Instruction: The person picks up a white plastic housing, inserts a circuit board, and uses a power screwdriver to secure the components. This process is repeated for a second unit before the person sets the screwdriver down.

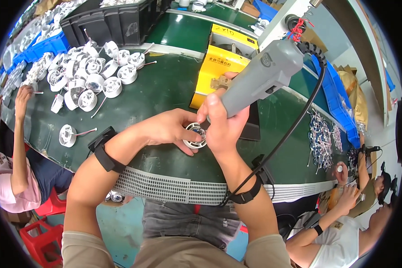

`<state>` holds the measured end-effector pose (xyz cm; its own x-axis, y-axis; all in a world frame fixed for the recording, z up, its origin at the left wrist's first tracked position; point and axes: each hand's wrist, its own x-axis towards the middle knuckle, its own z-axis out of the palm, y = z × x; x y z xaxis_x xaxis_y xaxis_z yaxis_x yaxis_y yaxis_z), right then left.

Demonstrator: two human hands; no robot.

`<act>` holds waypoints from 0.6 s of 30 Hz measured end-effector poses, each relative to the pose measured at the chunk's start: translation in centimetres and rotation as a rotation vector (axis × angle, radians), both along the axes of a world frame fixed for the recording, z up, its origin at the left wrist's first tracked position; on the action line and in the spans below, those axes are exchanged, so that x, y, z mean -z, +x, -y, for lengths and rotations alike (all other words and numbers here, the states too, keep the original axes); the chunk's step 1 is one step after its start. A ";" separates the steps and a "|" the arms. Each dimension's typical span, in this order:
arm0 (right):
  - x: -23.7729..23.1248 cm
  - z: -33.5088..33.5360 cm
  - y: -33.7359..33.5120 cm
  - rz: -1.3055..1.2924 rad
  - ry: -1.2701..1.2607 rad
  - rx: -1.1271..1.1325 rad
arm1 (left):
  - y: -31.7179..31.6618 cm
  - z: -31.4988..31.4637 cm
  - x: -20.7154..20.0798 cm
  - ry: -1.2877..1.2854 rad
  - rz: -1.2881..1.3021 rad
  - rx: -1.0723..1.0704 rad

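Observation:
My left hand (172, 127) is closed around the side of a small white round plastic housing (194, 144), which rests low over the green table. Something dark sits in the housing's middle, partly covered by my fingers. My right hand (227, 127) wraps round a grey electric screwdriver (263, 73), tilted with its body up to the right. Its tip is hidden behind my right hand, so I cannot tell whether it touches the housing. Just beyond both hands stands a yellow screw feeder (223, 67).
Many white housings with wires (94, 80) lie heaped at the left, with a single housing (68, 136) nearer. A black crate (116, 24) stands behind. The screwdriver's black cable (295, 120) crosses my right forearm. Wire bundles (320, 140) lie right. Other people work on both sides.

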<state>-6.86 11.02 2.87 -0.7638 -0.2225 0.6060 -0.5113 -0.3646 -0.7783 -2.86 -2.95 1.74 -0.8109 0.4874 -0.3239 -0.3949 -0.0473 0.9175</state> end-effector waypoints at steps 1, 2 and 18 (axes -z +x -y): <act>-0.1 0.0 0.1 0.002 -0.001 0.001 | 0.1 0.0 0.0 0.004 -0.007 0.002; -0.3 0.0 0.2 0.022 -0.008 -0.011 | 0.1 0.0 0.1 0.009 -0.013 0.003; -0.1 0.0 0.1 0.025 0.014 -0.030 | 0.1 0.1 0.0 0.022 -0.004 -0.002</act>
<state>-6.81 11.03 3.01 -0.7713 -0.2539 0.5837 -0.4807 -0.3687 -0.7956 -2.79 -3.03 1.73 -0.8130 0.4926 -0.3103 -0.3915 -0.0680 0.9177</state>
